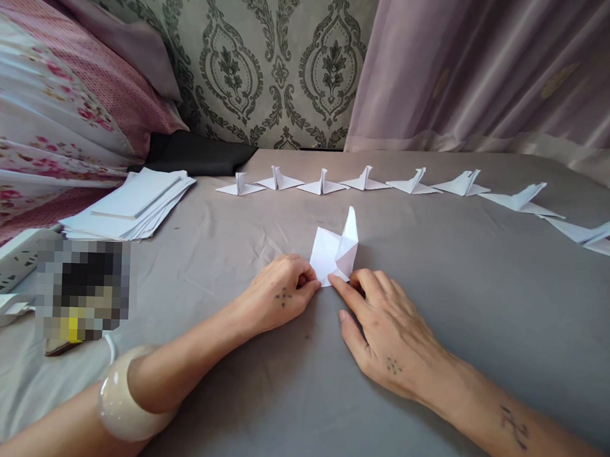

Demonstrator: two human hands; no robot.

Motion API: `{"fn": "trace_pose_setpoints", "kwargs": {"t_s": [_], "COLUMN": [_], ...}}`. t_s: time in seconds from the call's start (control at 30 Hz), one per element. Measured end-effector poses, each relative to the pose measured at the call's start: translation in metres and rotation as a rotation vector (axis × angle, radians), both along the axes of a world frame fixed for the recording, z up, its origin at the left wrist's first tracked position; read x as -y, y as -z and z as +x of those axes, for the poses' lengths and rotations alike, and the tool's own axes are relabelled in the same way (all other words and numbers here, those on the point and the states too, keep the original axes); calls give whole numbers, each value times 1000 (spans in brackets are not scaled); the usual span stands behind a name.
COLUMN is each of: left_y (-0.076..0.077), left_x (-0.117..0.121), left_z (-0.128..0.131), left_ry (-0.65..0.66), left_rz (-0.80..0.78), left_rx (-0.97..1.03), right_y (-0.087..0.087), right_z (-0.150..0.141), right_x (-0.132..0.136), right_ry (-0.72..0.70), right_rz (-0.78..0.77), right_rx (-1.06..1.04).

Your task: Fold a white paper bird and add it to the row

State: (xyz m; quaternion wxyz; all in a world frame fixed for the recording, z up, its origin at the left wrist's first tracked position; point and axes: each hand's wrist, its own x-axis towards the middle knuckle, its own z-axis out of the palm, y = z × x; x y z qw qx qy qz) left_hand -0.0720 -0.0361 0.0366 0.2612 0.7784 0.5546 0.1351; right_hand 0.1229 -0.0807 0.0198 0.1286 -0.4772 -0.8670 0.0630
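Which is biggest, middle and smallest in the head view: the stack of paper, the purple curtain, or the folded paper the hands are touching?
1. Purple curtain, largest
2. Stack of paper
3. Folded paper, smallest

A room in a home

Under the left hand (285,291) and right hand (389,325) spreads a creased grey cloth (503,295), like bedding. Ornate wallpaper (281,61) stands beyond both; a mauve curtain (480,74) hangs beyond the right one. Flowered fabric (44,99) drapes and a white power strip (16,258) lies to the left hand's left.
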Motion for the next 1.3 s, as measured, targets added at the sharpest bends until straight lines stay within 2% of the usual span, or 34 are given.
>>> {"fn": "trace_pose_setpoints", "kwargs": {"t_s": [0.23,0.5,0.77,0.9,1.0,1.1,1.13,1.2,1.3], "left_y": [3,-3,-7,-4,-3,-3,-3,-1,2], "left_x": [-3,-9,-10,-8,-6,-1,2,8,18], "left_z": [3,5,-7,-11,-13,-13,-12,-10,-5], "left_ry": [3,-50,-46,-43,-107,-161,-121,56,318], "left_rz": [26,-105,-157,-131,-102,57,136,267,324], "left_rx": [-56,-63,-90,-46,55,113,116,105,36], "right_y": [0,-4,-6,-7,-8,-10,-10,-11,-10], "right_z": [1,1,1,1,0,-1,-1,-2,-2], "right_x": [2,3,2,1,1,0,0,0,0], "right_ry": [-10,-27,-24,-20,-22,-17,-13,-7,-4], "right_rz": [20,20,17,16,8,-12,-22,-40,-45], "right_rx": [8,50,45,40,37,40,41,41,32]}}
